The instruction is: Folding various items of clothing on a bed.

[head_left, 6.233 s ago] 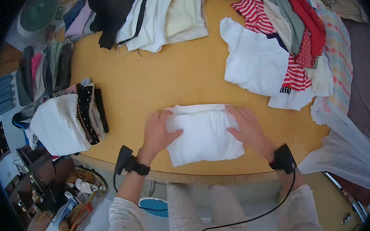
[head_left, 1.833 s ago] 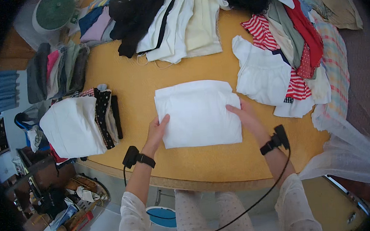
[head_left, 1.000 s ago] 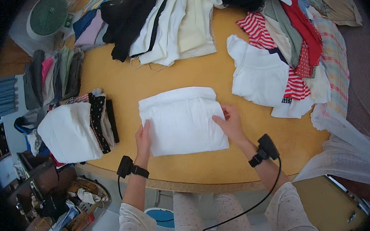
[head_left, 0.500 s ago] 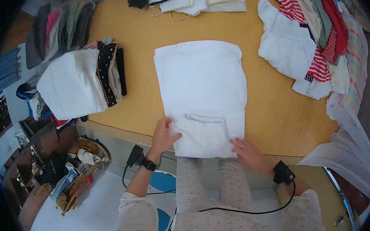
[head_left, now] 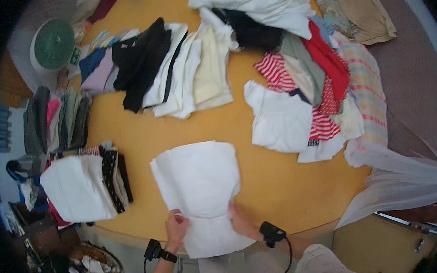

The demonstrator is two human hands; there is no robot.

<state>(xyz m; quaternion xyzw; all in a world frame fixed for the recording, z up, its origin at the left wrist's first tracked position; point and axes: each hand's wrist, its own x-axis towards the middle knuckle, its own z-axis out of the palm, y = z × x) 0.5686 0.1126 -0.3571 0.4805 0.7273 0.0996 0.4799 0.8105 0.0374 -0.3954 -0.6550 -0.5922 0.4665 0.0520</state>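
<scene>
A folded white garment (head_left: 198,176) lies in front of me on the tan table, its lower end reaching past the near edge above my legs. A fold line crosses it between my hands. My left hand (head_left: 176,225) pinches its left edge, thumb and fingers together. At the opposite edge my right hand (head_left: 242,223) grips the cloth, its fingertips partly hidden by it. Its kind of garment I cannot make out.
A pile of folded clothes (head_left: 78,189) stands at the left, topped with white. Dark, white and cream garments (head_left: 209,71) lie beyond. Loose clothes (head_left: 283,117) are heaped at the right, near a sheer white net (head_left: 404,184). A green fan (head_left: 54,44) stands far left.
The view has tilted up, showing more of the far table. My hands have moved from the garment's lower part to its side edges at the fold; its small upper flap no longer shows.
</scene>
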